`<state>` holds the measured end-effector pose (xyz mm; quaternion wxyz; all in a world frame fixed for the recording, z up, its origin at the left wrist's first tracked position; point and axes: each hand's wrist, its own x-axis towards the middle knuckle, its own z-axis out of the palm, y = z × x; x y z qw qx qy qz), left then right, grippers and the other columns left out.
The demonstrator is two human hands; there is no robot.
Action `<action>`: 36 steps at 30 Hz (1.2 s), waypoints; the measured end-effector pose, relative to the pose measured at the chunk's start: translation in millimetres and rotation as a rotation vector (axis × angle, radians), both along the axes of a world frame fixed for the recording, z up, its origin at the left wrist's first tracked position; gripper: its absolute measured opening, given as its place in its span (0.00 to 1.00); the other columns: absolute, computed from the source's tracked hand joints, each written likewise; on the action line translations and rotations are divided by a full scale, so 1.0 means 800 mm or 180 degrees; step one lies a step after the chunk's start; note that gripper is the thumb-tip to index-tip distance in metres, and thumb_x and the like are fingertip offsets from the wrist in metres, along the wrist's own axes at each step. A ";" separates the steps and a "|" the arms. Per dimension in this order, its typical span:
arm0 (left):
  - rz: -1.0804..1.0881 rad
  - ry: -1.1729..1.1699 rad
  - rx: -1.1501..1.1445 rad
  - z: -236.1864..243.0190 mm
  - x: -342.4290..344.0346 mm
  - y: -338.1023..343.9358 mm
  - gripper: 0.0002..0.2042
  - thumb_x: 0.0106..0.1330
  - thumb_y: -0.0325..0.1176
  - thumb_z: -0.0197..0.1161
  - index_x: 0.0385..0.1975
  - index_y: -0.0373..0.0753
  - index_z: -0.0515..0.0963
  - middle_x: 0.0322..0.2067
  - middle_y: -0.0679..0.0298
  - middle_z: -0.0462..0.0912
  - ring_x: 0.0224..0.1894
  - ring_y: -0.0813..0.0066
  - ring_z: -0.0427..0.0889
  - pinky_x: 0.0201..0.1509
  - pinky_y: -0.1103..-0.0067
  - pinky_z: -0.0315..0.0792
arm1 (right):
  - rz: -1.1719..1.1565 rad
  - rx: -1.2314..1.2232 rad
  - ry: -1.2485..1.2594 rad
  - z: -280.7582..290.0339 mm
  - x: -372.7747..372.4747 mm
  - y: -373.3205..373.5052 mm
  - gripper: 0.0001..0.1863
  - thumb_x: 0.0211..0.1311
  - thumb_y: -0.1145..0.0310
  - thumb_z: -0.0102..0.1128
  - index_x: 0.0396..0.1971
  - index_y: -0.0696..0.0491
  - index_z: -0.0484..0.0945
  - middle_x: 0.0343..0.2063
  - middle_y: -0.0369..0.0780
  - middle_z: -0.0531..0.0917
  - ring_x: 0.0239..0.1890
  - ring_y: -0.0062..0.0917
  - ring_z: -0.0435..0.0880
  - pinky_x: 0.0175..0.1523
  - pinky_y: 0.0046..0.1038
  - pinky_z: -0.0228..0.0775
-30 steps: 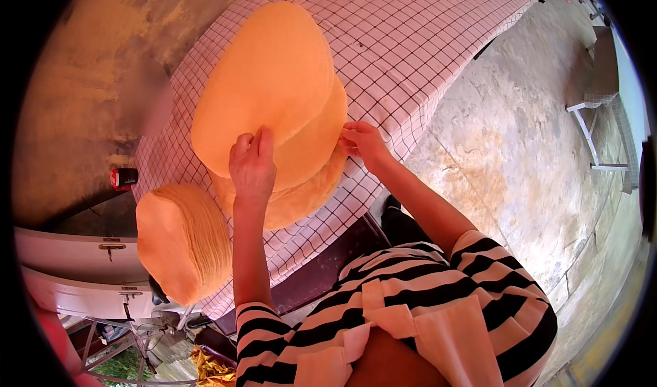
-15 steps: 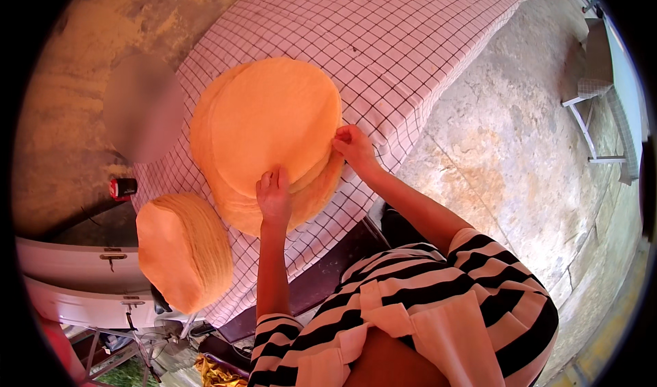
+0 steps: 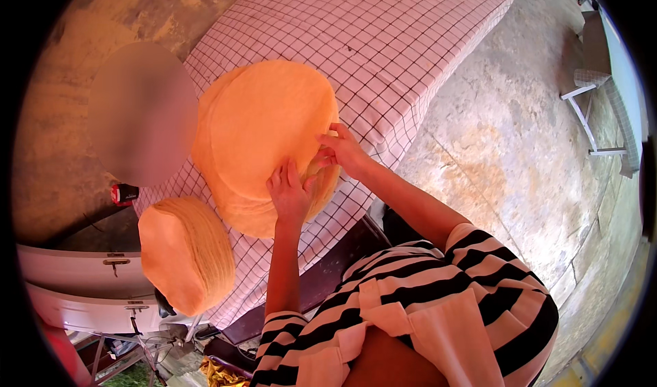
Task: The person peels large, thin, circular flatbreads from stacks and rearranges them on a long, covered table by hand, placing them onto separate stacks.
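A pile of thin, round, orange felt-like sheets (image 3: 263, 113) lies on the table, its layers slightly out of line. My left hand (image 3: 290, 192) rests on the near part of the top sheet, fingers spread. At the pile's right edge is my right hand (image 3: 340, 151), fingers apart and curved over the rim of the sheets; I see nothing pinched in it. A second, taller stack of similar sheets (image 3: 185, 253) stands to the left of my left forearm, its many layered edges facing right.
A white cloth with dark grid lines (image 3: 383, 38) covers the long table. A small red and black object (image 3: 124, 195) is by the table's left side. White panels with latches (image 3: 75, 271) stand at lower left. Another table (image 3: 609, 99) is far right. A blurred patch hides part of the left.
My right hand has let go of the sheet edge and opened, shifting slightly left. My left hand has moved right and spread its fingers on the pile.
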<state>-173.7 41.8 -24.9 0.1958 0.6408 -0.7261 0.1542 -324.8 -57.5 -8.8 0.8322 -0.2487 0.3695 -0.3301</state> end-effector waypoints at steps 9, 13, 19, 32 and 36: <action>0.0188 0.0103 0.0637 0.072 0.078 -0.056 0.11 0.53 0.23 0.54 0.37 0.36 0.67 0.22 0.52 0.75 0.25 0.54 0.76 0.26 0.67 0.69 | -0.0178 0.0097 -0.0346 -0.019 -0.003 0.008 0.31 0.58 0.62 0.55 0.55 0.59 0.53 0.44 0.45 0.73 0.38 0.29 0.79 0.38 0.27 0.72; 0.0663 -0.0053 -0.0410 0.230 0.096 -0.089 0.07 0.57 0.22 0.52 0.36 0.37 0.70 0.22 0.53 0.75 0.24 0.54 0.75 0.25 0.68 0.69 | -0.0127 -0.0158 0.0042 -0.022 -0.013 0.011 0.25 0.57 0.64 0.55 0.50 0.61 0.59 0.41 0.42 0.74 0.38 0.25 0.78 0.39 0.26 0.71; -0.0085 -0.0988 -0.0307 0.172 0.036 -0.055 0.12 0.48 0.20 0.53 0.35 0.36 0.71 0.26 0.60 0.75 0.30 0.67 0.75 0.31 0.74 0.68 | -0.0596 -0.0272 0.0651 -0.047 -0.027 -0.011 0.17 0.56 0.69 0.54 0.44 0.61 0.65 0.35 0.39 0.74 0.35 0.20 0.74 0.39 0.23 0.70; 0.0362 -0.0340 0.0265 0.011 0.016 -0.033 0.10 0.51 0.25 0.56 0.34 0.36 0.69 0.22 0.63 0.74 0.29 0.66 0.73 0.28 0.72 0.67 | 0.0255 -0.0426 0.0663 -0.048 -0.004 -0.018 0.10 0.55 0.70 0.55 0.35 0.59 0.70 0.26 0.38 0.79 0.26 0.20 0.78 0.29 0.21 0.70; 0.0098 -0.0459 0.0251 0.009 -0.001 -0.040 0.07 0.54 0.28 0.56 0.32 0.37 0.70 0.20 0.64 0.73 0.28 0.67 0.73 0.26 0.73 0.67 | 0.0132 -0.0415 0.0563 -0.035 0.004 -0.011 0.06 0.55 0.74 0.51 0.30 0.60 0.68 0.23 0.40 0.78 0.21 0.22 0.79 0.26 0.19 0.72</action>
